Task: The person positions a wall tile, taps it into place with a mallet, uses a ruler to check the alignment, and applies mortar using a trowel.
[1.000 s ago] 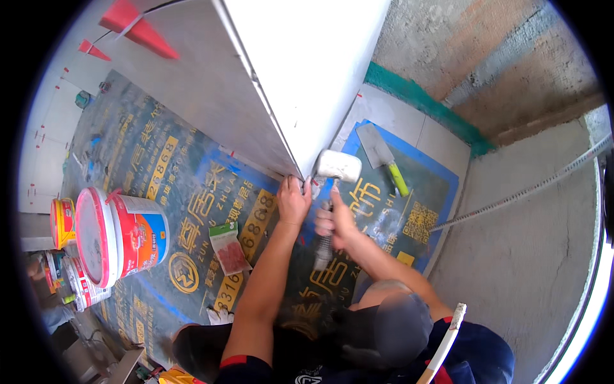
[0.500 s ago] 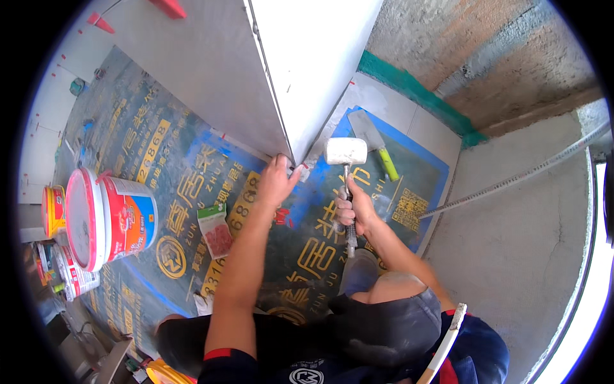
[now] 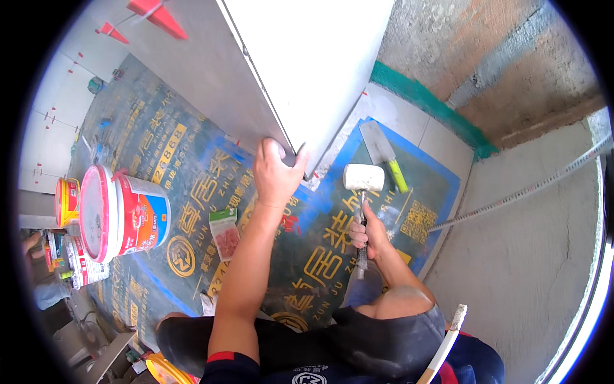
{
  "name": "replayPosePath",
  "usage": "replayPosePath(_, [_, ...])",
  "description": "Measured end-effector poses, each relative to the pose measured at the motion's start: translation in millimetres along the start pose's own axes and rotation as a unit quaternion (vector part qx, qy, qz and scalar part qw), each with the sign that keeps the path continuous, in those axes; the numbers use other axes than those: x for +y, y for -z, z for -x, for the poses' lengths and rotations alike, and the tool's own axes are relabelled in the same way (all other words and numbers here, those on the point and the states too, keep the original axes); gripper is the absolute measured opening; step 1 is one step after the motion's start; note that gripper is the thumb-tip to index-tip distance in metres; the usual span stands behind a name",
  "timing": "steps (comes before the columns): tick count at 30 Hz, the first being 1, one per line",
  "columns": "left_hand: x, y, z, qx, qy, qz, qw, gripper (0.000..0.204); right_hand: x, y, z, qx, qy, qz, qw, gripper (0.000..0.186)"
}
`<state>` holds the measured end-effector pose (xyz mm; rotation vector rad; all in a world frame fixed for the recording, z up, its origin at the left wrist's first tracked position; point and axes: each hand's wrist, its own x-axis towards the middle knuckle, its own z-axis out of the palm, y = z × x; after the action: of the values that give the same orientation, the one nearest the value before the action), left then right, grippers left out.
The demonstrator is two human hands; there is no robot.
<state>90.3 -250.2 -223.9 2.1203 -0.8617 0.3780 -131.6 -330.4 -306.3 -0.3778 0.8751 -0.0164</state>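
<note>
My left hand [image 3: 278, 169] grips the lower end of a tile corner [image 3: 295, 146], fingers on the grey left face and thumb towards the white right face. Its fingertips are partly hidden. In my right hand [image 3: 368, 230] is a mallet [image 3: 363, 177] with a white, dusty head and a dark, ridged grip. The mallet head is apart from the tiles, just right of the corner's foot. Beyond it, a flat-bladed trowel [image 3: 378, 143] with a bright green handle lies on the printed floor covering [image 3: 313, 221].
At left stand a large red-and-white bucket [image 3: 137, 214], a small yellow-and-red tub [image 3: 67, 201] and a white tub [image 3: 86, 262]. A packet of red pieces [image 3: 224, 237] lies beside my left forearm. Red wedges [image 3: 160, 19] stick to the tiles. A bare grey wall [image 3: 511, 224] rises at right.
The view has shifted, so the scene sits lower and further right. Relative to the corner, my left hand is higher. The mallet has come slightly nearer me, away from the trowel.
</note>
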Motion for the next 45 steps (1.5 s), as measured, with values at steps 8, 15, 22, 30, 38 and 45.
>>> replayPosePath(8, [-11.1, -14.8, 7.2, 0.031, -0.066, 0.007, 0.997, 0.040, -8.5, -75.9, -20.5, -0.038, -0.006, -0.006, 0.999, 0.046])
replayPosePath(15, [-8.6, -10.8, 6.5, 0.050, -0.077, 0.015, 0.996, 0.037, -4.4, -89.5, -3.2, -0.037, 0.056, 0.052, 0.996, 0.050])
replayPosePath(22, [-8.6, -2.1, 0.6, 0.025, -0.069, 0.027, 0.997, 0.038, -24.7, -82.2, -2.0, -0.062, 0.061, 0.087, 0.992, 0.047])
replayPosePath(30, [50.4, 50.5, -46.5, 0.107, -0.103, 0.032, 0.988, 0.037, -27.0, -79.2, 14.8, -0.067, 0.070, 0.076, 0.992, 0.047])
replayPosePath(38, [45.7, 49.0, -45.9, 0.099, -0.131, 0.023, 0.986, 0.033, -32.5, -82.9, 16.7, -0.075, 0.112, 0.087, 0.987, 0.047])
replayPosePath(45, [50.5, 63.6, -46.0, 0.030, -0.113, 0.039, 0.992, 0.031, -26.4, -64.4, 7.1, -0.096, 0.089, 0.086, 0.988, 0.047])
